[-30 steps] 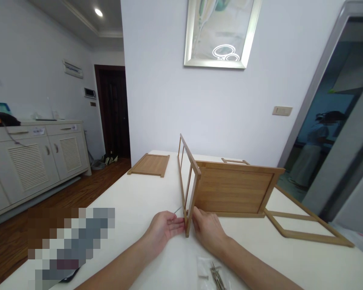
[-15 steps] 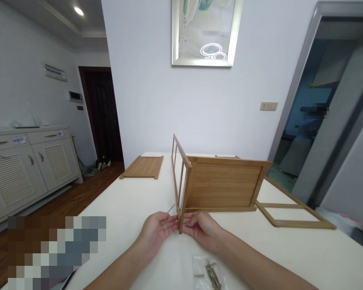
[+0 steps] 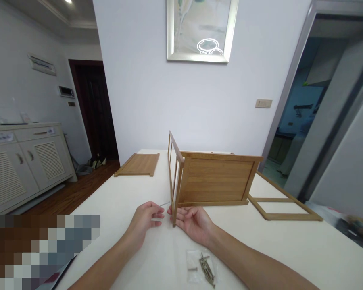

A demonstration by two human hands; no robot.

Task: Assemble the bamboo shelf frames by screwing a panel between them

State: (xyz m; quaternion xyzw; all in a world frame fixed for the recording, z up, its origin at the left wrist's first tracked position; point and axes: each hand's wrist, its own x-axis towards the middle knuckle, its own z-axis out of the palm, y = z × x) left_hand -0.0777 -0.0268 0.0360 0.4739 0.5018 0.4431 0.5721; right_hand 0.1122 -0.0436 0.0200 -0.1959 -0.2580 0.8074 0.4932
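My left hand pinches a thin metal hex key between thumb and forefinger, its other fingers loosely bent. The key's far end reaches the lower part of an upright wooden side frame. On the other side of that frame, my right hand lies palm up, with its fingers curled around the frame's near post. A solid wooden panel stands on edge against the frame, roughly at a right angle to it. Just in front of my hands lies a clear plastic bag with several metal bolts.
On the white table, a flat wooden panel lies at the far left. An open wooden frame lies flat on the right. Some blurred items sit at the right edge. A wall rises behind the table.
My left hand has drawn back left from the frame, with the key now more level. My right hand has turned palm up at the post. The whole view has shifted slightly.
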